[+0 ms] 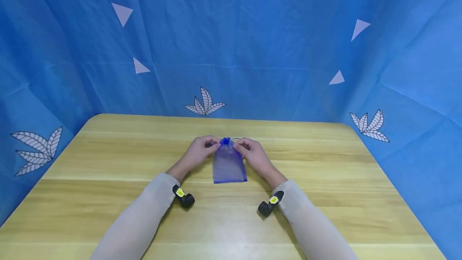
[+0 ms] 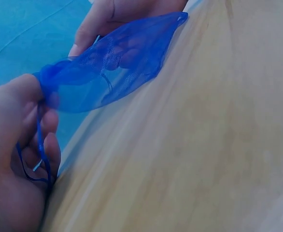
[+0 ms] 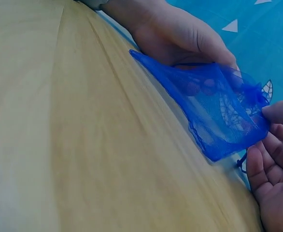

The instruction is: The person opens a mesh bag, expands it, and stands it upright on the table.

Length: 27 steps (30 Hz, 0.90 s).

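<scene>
A sheer blue drawstring pouch (image 1: 229, 165) hangs between my two hands, its gathered neck at the top and its hemmed bottom edge toward me. At the left side of the neck, my left hand (image 1: 202, 149) pinches the pouch between thumb and fingers. The blue drawstring (image 2: 41, 145) trails down across the left palm in the left wrist view. My right hand (image 1: 254, 155) pinches the neck's right side, with a loop of cord arching near its fingertips. Through the mesh in the right wrist view, the left fingers show behind the pouch (image 3: 204, 106).
Under the hands lies a wooden table (image 1: 231, 228) with rounded far corners. A blue curtain (image 1: 231, 43) with white triangles and leaf prints surrounds it at the back and sides. Each sleeve cuff bears a small black wrist camera (image 1: 187, 200).
</scene>
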Each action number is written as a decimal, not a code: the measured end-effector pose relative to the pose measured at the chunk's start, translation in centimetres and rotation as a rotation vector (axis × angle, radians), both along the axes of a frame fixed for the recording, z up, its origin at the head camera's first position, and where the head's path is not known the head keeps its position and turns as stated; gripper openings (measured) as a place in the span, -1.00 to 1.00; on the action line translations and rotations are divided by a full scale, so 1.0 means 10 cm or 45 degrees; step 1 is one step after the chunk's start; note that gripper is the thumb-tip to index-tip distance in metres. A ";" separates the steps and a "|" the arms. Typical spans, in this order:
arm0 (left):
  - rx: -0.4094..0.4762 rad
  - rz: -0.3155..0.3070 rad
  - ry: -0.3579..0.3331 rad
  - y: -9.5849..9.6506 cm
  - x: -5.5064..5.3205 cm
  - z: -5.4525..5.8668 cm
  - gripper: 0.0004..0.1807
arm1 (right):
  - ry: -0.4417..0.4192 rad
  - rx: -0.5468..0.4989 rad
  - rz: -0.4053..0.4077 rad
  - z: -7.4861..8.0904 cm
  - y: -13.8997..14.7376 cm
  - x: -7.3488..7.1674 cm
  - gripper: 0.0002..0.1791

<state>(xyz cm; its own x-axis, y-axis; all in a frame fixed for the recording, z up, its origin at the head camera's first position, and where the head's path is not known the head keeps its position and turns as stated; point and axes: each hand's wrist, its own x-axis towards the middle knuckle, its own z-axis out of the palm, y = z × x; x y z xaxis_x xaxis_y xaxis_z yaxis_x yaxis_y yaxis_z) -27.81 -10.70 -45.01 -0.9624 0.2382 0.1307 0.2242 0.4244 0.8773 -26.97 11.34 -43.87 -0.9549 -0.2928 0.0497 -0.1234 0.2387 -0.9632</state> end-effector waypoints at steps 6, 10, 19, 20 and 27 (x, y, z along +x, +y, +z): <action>-0.003 -0.008 -0.002 -0.01 -0.02 0.03 -0.89 | -0.003 -0.020 -0.014 -0.08 0.02 -0.05 -0.83; 0.012 -0.013 -0.022 0.00 -0.01 0.03 -0.89 | -0.021 -0.031 -0.017 -0.09 0.04 -0.05 -0.82; 0.029 -0.007 -0.030 0.01 0.00 0.01 -0.89 | -0.018 -0.066 -0.036 -0.10 0.04 -0.03 -0.83; 0.035 -0.008 -0.028 0.00 0.00 0.01 -0.88 | -0.015 -0.067 -0.042 -0.10 0.04 -0.03 -0.84; 0.094 -0.009 -0.041 0.00 0.02 0.04 -0.85 | -0.026 -0.082 -0.026 -0.09 0.05 -0.02 -0.85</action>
